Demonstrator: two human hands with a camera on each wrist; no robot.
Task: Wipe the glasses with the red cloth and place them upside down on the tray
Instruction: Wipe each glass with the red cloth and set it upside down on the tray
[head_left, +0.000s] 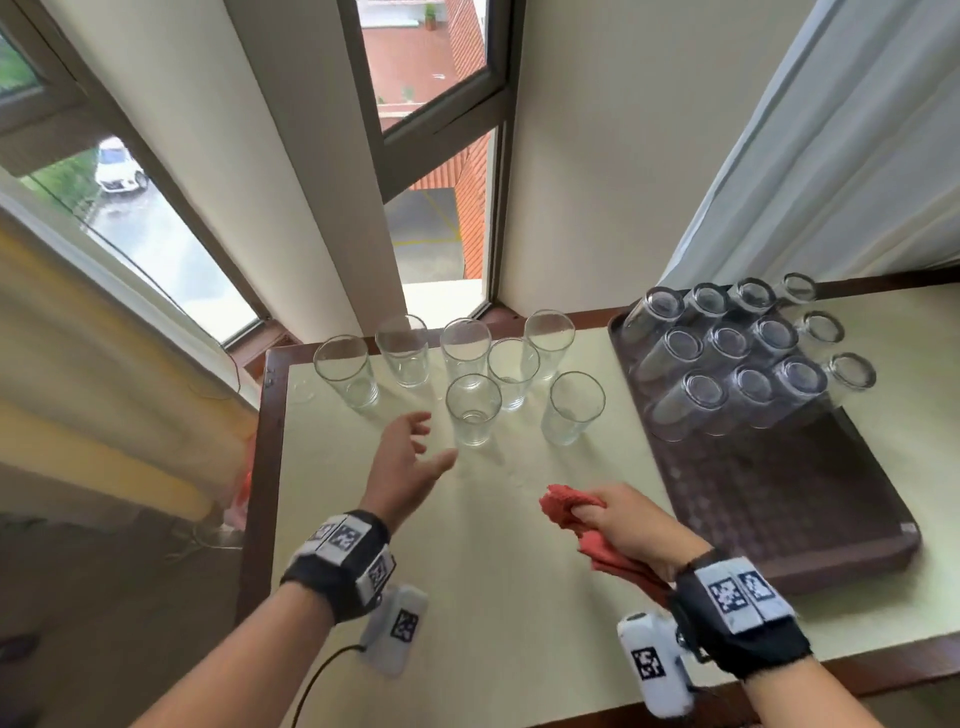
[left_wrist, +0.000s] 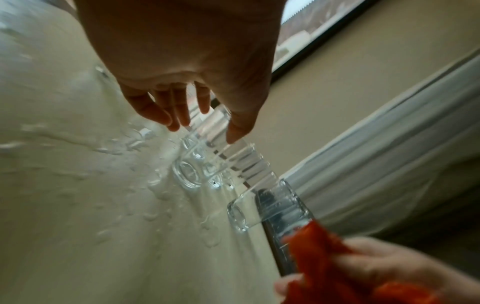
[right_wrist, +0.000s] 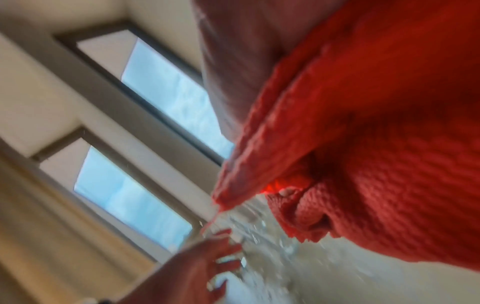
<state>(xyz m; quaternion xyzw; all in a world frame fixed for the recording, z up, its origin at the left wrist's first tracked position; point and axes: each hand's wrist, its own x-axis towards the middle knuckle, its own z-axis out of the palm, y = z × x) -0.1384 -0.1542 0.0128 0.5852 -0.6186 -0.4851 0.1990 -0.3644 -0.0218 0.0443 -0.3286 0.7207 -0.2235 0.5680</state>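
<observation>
Several clear glasses stand upright on the pale table (head_left: 493, 571); the nearest glass (head_left: 472, 410) is just right of my left hand (head_left: 415, 452), which is open with spread fingers and holds nothing. In the left wrist view that hand (left_wrist: 197, 115) hovers over the glasses (left_wrist: 189, 172). My right hand (head_left: 623, 525) grips the bunched red cloth (head_left: 566, 512) above the table, left of the brown tray (head_left: 779, 499). Several glasses (head_left: 737, 353) stand upside down at the tray's far end. The red cloth (right_wrist: 363, 144) fills the blurred right wrist view.
Water drops (left_wrist: 155, 185) lie on the table near the glasses. Windows (head_left: 431, 156) and a wall stand behind the table, a white curtain (head_left: 831, 156) hangs at the right and a yellow curtain (head_left: 104, 364) at the left. The tray's near half (head_left: 789, 499) holds nothing.
</observation>
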